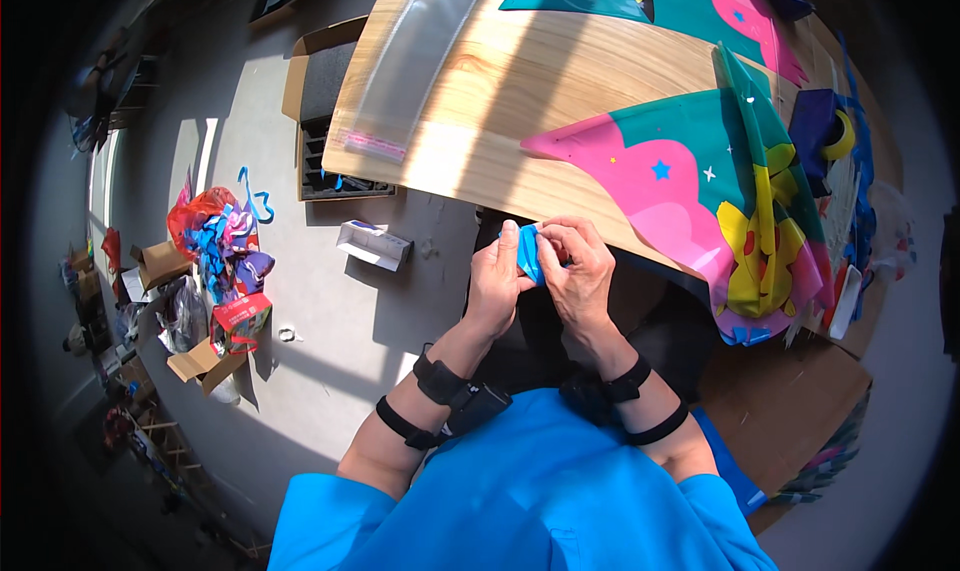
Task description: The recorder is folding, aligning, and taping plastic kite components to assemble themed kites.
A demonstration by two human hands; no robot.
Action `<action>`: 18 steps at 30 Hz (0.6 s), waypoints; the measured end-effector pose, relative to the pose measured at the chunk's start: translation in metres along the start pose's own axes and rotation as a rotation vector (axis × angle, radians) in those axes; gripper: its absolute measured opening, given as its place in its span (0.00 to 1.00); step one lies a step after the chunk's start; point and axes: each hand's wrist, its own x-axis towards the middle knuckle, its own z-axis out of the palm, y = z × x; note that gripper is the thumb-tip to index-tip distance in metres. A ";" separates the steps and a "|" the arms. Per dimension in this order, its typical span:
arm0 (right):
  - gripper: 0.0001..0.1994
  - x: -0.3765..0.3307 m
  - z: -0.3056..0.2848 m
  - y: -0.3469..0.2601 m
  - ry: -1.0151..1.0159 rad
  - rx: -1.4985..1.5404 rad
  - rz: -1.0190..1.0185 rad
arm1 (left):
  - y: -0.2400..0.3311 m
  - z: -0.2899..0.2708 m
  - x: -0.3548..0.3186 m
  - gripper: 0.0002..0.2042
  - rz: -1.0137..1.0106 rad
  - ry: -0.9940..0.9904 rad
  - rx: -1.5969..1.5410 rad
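Note:
My left hand (493,283) and my right hand (580,273) meet just off the near edge of the wooden table (500,176). Between them they pinch a small, shiny blue piece of thin sheet material (529,255), folded or crumpled; its exact kind does not show. The left thumb presses on it from one side, and the right thumb and fingers close on the other. To the right of my hands, a pink and green printed sheet (670,136) with stars and yellow shapes drapes over the table edge.
A clear plastic sleeve (415,66) lies on the table's left part. Another printed sheet (690,11) is at the far side. On the floor stand a cardboard box with black dividers (345,186), a small white box (373,246) and a colourful pile of material (222,236).

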 end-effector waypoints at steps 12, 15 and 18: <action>0.04 -0.007 0.001 0.003 0.116 0.236 0.033 | 0.005 0.002 0.001 0.20 0.023 0.168 -0.147; 0.03 -0.004 -0.004 0.002 0.196 0.422 0.273 | 0.004 -0.004 0.007 0.18 0.005 0.256 -0.266; 0.05 0.006 -0.011 0.004 0.119 0.323 0.343 | 0.008 -0.022 0.012 0.19 -0.077 0.118 -0.433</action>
